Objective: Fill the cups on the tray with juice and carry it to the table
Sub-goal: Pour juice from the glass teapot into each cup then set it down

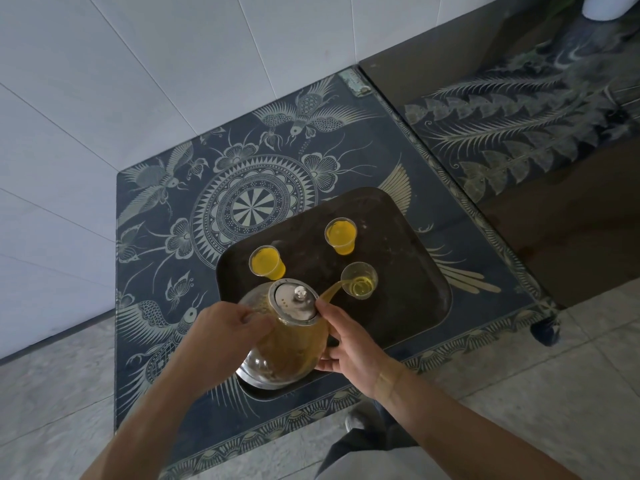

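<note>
A dark rounded tray [408, 306] lies on a patterned blue table. Three clear plastic cups stand on it: the left cup [266, 264] and the far cup [341, 235] hold orange juice up to near the rim, and the right cup [360, 281] holds a little. A glass pitcher [287, 341] with a metal lid is tilted over the tray, and a stream of juice runs from its spout into the right cup. My left hand [221, 329] grips the pitcher's handle side. My right hand [346, 344] holds the pitcher's body near the spout.
The blue table [166, 237] with bird and flower patterns stands against a white tiled wall [138, 81]. A dark glossy cabinet [554, 188] adjoins it on the right. A white object [606, 6] sits at the top right. Grey stone floor lies below.
</note>
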Available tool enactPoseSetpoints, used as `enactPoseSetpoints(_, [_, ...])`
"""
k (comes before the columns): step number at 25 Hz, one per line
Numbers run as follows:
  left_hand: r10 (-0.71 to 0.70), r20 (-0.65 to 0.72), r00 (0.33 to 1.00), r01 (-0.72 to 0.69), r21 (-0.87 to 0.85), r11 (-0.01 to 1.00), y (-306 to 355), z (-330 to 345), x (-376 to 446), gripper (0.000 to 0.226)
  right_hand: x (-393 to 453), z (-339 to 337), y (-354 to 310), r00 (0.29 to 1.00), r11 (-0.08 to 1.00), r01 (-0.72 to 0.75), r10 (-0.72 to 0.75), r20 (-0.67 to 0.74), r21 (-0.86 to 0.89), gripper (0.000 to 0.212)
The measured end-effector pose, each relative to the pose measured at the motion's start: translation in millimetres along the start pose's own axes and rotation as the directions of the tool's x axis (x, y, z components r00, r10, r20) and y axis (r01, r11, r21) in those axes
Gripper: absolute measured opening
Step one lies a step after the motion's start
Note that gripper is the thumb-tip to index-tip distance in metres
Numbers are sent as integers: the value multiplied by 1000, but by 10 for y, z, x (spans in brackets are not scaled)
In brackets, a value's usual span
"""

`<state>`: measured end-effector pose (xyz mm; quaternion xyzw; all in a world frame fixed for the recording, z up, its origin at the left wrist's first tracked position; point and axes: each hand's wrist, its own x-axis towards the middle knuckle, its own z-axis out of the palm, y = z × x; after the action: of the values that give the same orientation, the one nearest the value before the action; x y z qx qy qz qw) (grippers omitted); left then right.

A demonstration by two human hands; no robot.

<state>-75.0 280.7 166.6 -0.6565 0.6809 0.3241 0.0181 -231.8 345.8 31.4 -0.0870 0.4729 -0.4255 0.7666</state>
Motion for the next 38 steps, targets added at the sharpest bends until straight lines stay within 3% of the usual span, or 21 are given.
enactPoseSetpoints(13, [14,-5,1000,-14,-3,1000,-12,-146,-72,43,-34,98,7,1000,1000,14,-13,26,-12,70])
enactPoseSetpoints(20, [4,-14,1000,-3,28,1000,-15,-206,-48,46,-30,131,-19,999,1000,24,-23,36,-12,73])
enactPoseSetpoints(25, [12,-8,1000,-12,38,999,-8,-239,-25,46,-33,153,-32,998,999,28,-27,57,-19,89])
enactPoseSetpoints(38, [32,-13,999,-30,101,994,120,-287,-40,46,-3,163,-41,999,1000,8,-7,45,-15,83])
